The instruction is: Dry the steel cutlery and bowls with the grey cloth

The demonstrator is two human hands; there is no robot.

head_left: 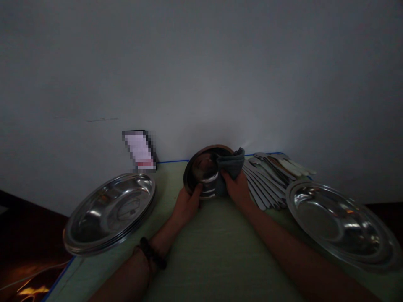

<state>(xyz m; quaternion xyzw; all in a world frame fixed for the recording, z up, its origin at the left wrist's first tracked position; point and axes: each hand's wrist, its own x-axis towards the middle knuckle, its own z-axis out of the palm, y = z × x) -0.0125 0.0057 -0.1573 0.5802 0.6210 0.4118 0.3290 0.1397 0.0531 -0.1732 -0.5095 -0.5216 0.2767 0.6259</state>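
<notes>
A shiny steel bowl [206,167] is held tilted above the far part of the table, its inside facing me. My left hand [188,204] grips its lower left rim, with the thumb over the edge and the other fingers hidden behind. In my right hand [236,184] is a bunched grey cloth [232,163], pressed against the bowl's right side and rim. Part of the cloth hangs inside the bowl, below the thumb. The bowl's underside is out of sight.
Stacked steel basins [110,214] stand at the left of the green table [214,260]. Another steel basin [343,226] lies at the right. Several pieces of flatware [267,184] fan out behind my right hand. A blurred phone [140,151] leans on the wall [201,75].
</notes>
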